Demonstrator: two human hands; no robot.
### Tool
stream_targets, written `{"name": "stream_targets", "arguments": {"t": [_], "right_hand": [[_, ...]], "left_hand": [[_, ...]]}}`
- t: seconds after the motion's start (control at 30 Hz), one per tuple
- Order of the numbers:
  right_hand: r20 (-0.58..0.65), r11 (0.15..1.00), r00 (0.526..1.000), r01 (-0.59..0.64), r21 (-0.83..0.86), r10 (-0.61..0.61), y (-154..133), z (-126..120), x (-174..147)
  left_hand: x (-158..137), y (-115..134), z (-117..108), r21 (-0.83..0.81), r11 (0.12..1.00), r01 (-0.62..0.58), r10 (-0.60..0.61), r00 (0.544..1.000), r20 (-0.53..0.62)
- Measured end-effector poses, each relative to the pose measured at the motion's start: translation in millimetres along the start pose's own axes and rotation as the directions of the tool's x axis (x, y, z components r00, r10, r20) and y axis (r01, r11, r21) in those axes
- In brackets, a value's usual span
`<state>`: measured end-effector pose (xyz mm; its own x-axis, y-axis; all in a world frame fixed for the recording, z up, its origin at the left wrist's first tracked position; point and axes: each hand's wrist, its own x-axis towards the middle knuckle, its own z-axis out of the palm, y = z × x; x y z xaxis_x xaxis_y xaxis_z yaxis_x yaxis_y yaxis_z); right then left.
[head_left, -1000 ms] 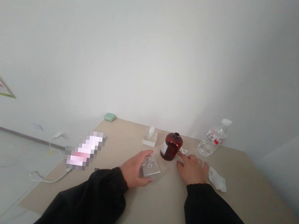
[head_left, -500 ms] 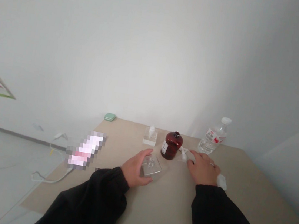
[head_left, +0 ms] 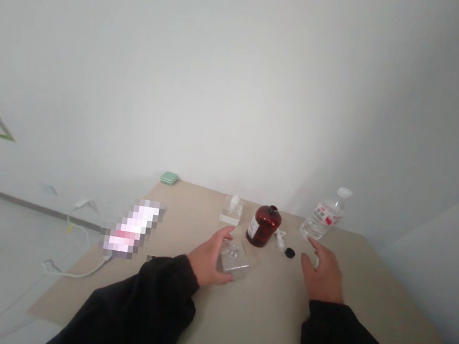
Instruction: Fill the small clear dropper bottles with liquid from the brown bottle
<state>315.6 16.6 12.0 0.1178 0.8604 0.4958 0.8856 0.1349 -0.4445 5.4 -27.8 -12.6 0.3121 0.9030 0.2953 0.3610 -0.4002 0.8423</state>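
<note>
clear square glass bottle (head_left: 235, 257), prob. uncapped, upright, mid-table

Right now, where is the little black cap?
In the head view, the little black cap lies on the table, just right of the dark red bottle and between it and the open right hand.

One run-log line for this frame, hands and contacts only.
left hand: grips clear square bottle on table | right hand: open, holds nothing, nearest black cap | red bottle: upright, uncapped
</note>
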Motion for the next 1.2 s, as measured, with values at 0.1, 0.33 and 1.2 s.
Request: {"name": "stream_targets", "arguments": {"t": [0.1, 0.33, 1.2], "right_hand": [[0.049, 0.899, 0.999, -0.017, 0.439, -0.006, -26.2, 22.9, 1.4], [0.125, 0.754, 0.992, -0.091, 0.650, 0.012, -76.2, 75.3, 14.5], [0.098, 0.348, 0.994, -0.107, 0.932, 0.042, -58.6, 43.0, -31.1]], "left_hand": [[1.0, -3.7, 0.5, -0.073, 0.995, 0.072, -0.073, 0.997, -0.004], [1.1, -11.3, -2.6, -0.116, 0.992, 0.057, -0.060, 0.998, -0.024], [-2.0, -7.7, -17.9, -0.341, 0.938, -0.055, 0.010, 0.991, -0.131]]}}
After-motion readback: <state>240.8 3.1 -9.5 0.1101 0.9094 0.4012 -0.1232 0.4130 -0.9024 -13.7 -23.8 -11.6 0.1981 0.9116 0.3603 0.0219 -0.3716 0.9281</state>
